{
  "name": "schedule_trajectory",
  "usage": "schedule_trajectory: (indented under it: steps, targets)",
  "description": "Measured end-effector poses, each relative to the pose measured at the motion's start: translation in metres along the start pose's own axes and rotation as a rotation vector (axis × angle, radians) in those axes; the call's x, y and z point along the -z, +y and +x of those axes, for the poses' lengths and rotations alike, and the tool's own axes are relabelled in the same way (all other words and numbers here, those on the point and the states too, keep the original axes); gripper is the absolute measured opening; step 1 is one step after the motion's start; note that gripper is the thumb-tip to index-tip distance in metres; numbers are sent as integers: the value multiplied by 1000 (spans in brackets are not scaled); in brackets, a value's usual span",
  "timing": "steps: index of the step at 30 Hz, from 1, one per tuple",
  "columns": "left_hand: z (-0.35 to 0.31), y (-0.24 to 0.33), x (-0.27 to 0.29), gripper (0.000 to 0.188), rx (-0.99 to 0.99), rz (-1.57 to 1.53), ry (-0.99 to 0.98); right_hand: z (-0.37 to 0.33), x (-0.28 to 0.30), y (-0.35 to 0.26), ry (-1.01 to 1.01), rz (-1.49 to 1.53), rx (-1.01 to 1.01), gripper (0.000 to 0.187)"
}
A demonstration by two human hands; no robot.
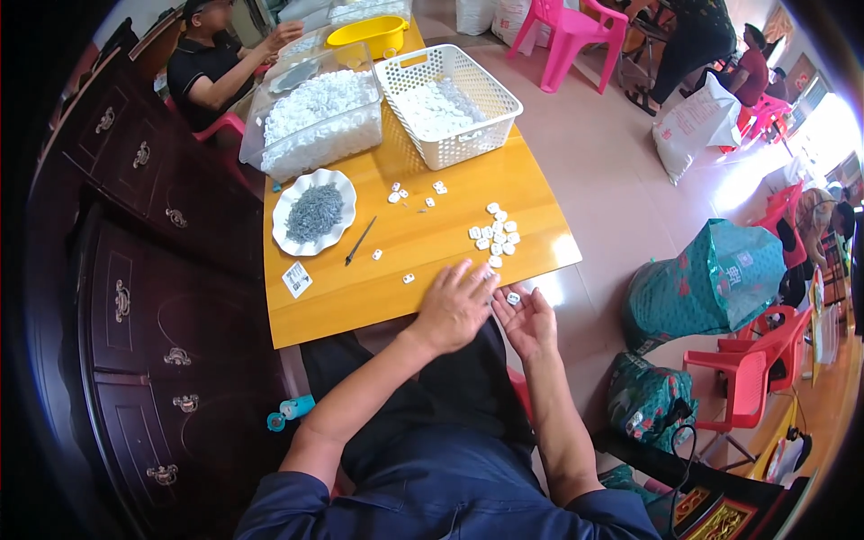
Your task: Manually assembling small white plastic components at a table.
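My left hand [455, 308] lies palm down at the near edge of the wooden table [315, 328], fingers stretched out. Its fingertips are close to a cluster of small white plastic pieces [493, 232]; what is under the fingers is hidden. Just below the table edge, my right hand [533, 335] is turned palm up with a small white plastic piece [513, 298] resting on its fingers. Farther left, a thin dark screwdriver-like rod [362, 240] lies by a scalloped white plate [281, 211] heaped with grey screw-like parts [314, 213].
A clear bin [315, 148] full of white pieces, a white perforated basket [468, 139] and a yellow tub [367, 34] stand farther back. Dark drawers [135, 297] line the left. Another person [216, 72] sits at the far left. Teal bags [706, 283] stand on the right.
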State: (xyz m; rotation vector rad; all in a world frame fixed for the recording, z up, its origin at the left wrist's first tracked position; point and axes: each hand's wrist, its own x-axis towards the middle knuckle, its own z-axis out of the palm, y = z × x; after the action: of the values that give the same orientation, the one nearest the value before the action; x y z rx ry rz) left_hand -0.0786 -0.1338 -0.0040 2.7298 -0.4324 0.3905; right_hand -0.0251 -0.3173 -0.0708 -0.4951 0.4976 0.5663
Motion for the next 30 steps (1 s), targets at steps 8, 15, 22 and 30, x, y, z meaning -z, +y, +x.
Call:
schedule_trajectory:
  steps: [8, 15, 22, 30]
  targets:
    - [19, 8, 1, 49, -38, -98, 87, 2, -6, 5, -64, 62, 30, 39]
    - [12, 21, -12, 48, -103, 32, -28, 24, 27, -2, -229, 201, -12, 41]
    - [27, 3, 1, 52, 8, -38, 82, 12, 5, 2, -101, 145, 1, 32]
    - [20, 1, -8, 57, 32, -22, -15, 15, 9, 1, -168, 124, 9, 37]
